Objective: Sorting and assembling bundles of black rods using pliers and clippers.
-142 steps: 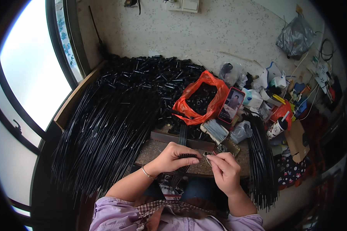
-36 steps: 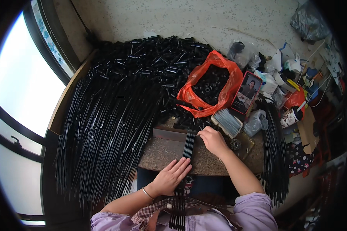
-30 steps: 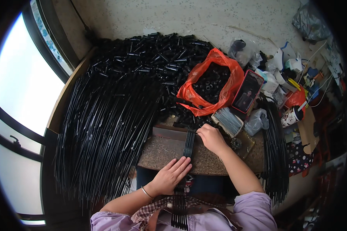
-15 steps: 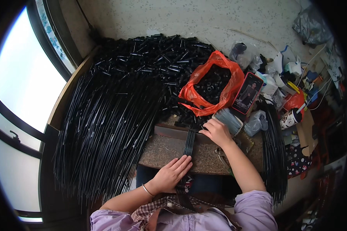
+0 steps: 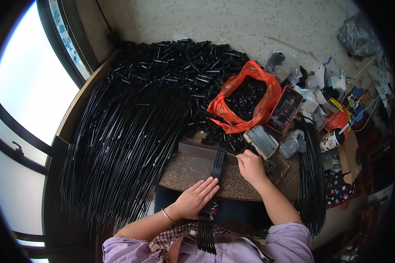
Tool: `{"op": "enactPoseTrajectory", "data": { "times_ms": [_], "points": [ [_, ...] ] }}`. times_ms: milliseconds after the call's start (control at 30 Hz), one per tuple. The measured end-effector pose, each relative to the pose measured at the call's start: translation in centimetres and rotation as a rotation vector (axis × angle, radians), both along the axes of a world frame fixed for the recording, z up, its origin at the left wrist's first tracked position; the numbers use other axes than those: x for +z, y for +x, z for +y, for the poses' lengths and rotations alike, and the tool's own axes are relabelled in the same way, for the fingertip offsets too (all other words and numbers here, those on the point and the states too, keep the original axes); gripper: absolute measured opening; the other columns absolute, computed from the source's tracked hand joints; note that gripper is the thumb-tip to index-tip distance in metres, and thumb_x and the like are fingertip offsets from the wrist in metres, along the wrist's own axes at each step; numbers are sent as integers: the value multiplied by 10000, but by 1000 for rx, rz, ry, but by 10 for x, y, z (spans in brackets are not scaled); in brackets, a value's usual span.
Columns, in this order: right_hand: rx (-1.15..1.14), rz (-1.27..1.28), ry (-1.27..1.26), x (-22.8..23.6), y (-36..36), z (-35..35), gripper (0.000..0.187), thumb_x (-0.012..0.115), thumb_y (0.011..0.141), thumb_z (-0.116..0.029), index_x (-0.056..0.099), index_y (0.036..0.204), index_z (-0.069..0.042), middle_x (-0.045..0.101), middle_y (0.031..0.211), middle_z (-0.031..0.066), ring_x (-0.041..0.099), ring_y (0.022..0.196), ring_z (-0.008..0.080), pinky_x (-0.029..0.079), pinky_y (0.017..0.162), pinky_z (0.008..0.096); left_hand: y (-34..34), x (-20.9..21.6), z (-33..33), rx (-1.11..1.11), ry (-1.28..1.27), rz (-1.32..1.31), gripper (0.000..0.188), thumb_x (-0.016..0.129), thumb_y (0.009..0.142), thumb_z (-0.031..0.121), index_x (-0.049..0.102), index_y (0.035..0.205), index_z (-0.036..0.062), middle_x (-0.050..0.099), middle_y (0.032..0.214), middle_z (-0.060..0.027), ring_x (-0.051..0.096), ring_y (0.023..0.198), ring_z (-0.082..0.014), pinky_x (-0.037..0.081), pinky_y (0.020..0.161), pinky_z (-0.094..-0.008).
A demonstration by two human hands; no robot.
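My left hand lies flat, fingers stretched out together, on a row of thin black rods. The rods run side by side from a dark metal strip on the worktop, beneath my fingers and down toward my lap. To their right, my right hand is closed, thumb and fingers pinched round a thin, pointed metal tool. The tool's tip reaches left to the upper ends of the rods; my palm hides its other end.
A large sheaf of black rods covers the left side, below a heap of black tubular parts. An orange plastic bag holds black pieces. Right of it are a phone, a box of pale thin pins and another rod bundle.
My right hand has moved down from beside the pin box, and a thin tool now shows from its fingers. My left hand stays put; rod ends now show spread over my lap.
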State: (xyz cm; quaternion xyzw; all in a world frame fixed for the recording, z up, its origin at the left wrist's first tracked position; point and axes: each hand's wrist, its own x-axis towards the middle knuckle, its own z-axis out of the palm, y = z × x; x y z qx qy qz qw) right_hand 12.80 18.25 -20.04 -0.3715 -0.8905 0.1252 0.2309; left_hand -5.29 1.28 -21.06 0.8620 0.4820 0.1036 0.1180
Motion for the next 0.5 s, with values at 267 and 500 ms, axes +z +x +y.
{"op": "enactPoseTrajectory", "data": {
  "times_ms": [267, 500],
  "points": [
    [200, 8, 84, 3, 3, 25, 209, 557, 735, 27, 652, 893, -71, 541, 749, 79, 568, 695, 264, 464, 610, 358, 0, -3, 0, 22, 44, 25, 874, 608, 631, 307, 241, 1341, -47, 212, 1412, -219, 212, 1322, -319, 192, 1069, -389],
    [311, 42, -95, -2, 5, 45, 162, 569, 752, -25, 656, 884, -62, 579, 794, 73, 586, 713, 254, 465, 625, 339, 1, 8, 4, 20, -22, 21, 800, 558, 664, 243, 246, 1347, -35, 208, 1416, -215, 202, 1324, -331, 194, 1068, -384]
  ]
}}
